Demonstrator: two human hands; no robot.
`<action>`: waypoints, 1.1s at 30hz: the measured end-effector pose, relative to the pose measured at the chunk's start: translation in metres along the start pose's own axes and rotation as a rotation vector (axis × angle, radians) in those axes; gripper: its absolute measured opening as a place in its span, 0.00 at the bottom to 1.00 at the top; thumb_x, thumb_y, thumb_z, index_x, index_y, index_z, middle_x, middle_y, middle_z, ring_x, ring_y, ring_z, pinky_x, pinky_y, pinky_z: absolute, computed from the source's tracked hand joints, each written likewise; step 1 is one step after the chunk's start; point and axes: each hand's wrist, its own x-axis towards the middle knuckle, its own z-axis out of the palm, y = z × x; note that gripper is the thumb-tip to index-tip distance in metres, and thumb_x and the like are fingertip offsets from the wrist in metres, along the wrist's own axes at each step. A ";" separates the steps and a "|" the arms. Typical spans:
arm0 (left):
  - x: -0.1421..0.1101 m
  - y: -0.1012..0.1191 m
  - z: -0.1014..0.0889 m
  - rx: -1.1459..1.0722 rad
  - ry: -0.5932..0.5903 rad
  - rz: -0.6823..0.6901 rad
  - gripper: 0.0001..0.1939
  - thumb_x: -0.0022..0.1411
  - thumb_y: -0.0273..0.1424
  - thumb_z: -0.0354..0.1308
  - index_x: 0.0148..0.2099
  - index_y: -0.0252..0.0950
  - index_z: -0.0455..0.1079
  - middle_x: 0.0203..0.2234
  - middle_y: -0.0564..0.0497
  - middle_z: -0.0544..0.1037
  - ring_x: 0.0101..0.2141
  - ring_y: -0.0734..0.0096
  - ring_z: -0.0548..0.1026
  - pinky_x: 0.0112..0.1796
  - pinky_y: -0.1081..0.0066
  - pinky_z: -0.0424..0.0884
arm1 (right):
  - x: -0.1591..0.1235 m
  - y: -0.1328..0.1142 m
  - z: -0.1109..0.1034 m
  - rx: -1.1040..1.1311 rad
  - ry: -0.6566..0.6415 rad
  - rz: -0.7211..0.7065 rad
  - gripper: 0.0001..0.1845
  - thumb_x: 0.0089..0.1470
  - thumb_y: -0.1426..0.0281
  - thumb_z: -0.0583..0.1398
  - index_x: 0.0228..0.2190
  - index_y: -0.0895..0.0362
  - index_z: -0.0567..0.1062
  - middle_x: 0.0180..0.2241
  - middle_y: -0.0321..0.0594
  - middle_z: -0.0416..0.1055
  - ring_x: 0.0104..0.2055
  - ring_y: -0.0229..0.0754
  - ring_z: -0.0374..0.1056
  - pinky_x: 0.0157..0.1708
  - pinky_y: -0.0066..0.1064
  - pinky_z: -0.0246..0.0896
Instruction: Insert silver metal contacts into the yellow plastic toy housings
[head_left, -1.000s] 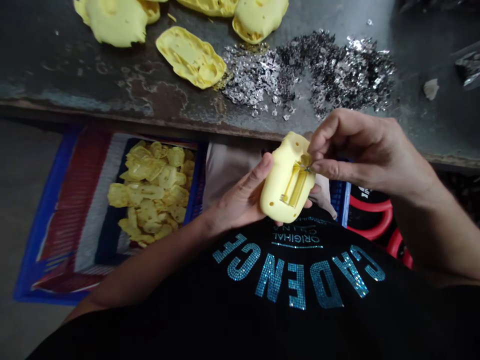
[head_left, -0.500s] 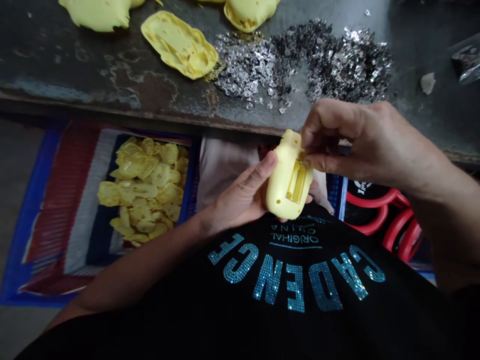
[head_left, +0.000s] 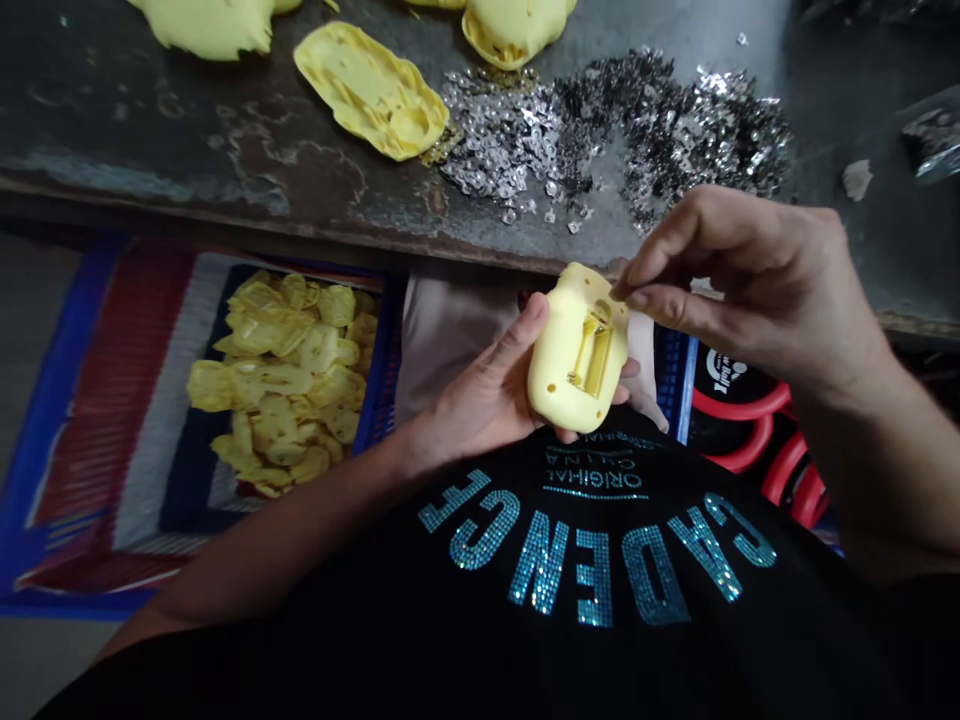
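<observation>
yellow moulded plastic shell lies in my left hand, its hollow side up and a narrow channel with a dark slot running down the middle. my left hand is curled around it, thumb along one side and fingers under it. my right hand is above the shell, its thumb and first finger pinched close together at the shell's upper right edge. i cannot tell whether they hold anything tiny.

ahead lies the dark metal workbench, scarred and blotched with rust, its worn front edge just beyond the shell. on it a loose heap of small silver metal pieces glitters beside more yellow shells, rough-edged and lumpy. a scuffed stretch of bench separates that heap from the edge.

to my left, a blue-rimmed crate lined with striped cloth holds a pile of yellow shell pieces. pale pink cloth lies between the crate and my hands, and red plastic hoops show to the right. below my forearms, my black t-shirt carries teal rhinestone lettering.
</observation>
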 end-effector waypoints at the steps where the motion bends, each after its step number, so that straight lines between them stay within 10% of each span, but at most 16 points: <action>1: 0.000 0.000 0.000 -0.001 -0.001 -0.007 0.47 0.72 0.63 0.67 0.78 0.39 0.63 0.50 0.37 0.89 0.45 0.49 0.91 0.22 0.76 0.76 | -0.004 0.002 0.002 0.001 0.034 0.002 0.10 0.67 0.58 0.76 0.38 0.48 0.85 0.36 0.35 0.86 0.34 0.43 0.78 0.34 0.38 0.73; 10: 0.001 -0.012 0.012 0.163 0.254 0.255 0.37 0.68 0.60 0.74 0.67 0.43 0.74 0.50 0.45 0.89 0.44 0.55 0.90 0.34 0.68 0.85 | -0.010 0.025 0.011 0.028 -0.043 0.064 0.23 0.61 0.55 0.78 0.53 0.48 0.84 0.54 0.44 0.85 0.47 0.49 0.80 0.36 0.37 0.78; 22: -0.011 -0.014 0.000 0.299 0.167 0.365 0.38 0.69 0.48 0.78 0.74 0.49 0.71 0.59 0.45 0.87 0.59 0.47 0.88 0.55 0.56 0.86 | -0.015 0.028 0.035 0.189 0.085 0.084 0.30 0.57 0.51 0.80 0.56 0.46 0.80 0.57 0.41 0.81 0.47 0.48 0.79 0.45 0.42 0.83; 29: -0.009 -0.001 0.006 0.252 0.175 0.251 0.41 0.64 0.64 0.74 0.68 0.46 0.75 0.54 0.43 0.88 0.45 0.47 0.90 0.24 0.69 0.78 | -0.017 0.035 0.031 0.402 0.037 0.155 0.32 0.59 0.50 0.80 0.58 0.47 0.82 0.51 0.38 0.83 0.45 0.43 0.81 0.42 0.36 0.82; 33: 0.004 0.021 0.001 0.453 0.277 0.306 0.42 0.66 0.58 0.76 0.74 0.48 0.70 0.53 0.44 0.87 0.44 0.51 0.89 0.32 0.64 0.82 | -0.019 0.064 0.021 0.312 0.223 0.142 0.26 0.60 0.51 0.79 0.55 0.45 0.84 0.55 0.39 0.83 0.44 0.43 0.81 0.42 0.36 0.81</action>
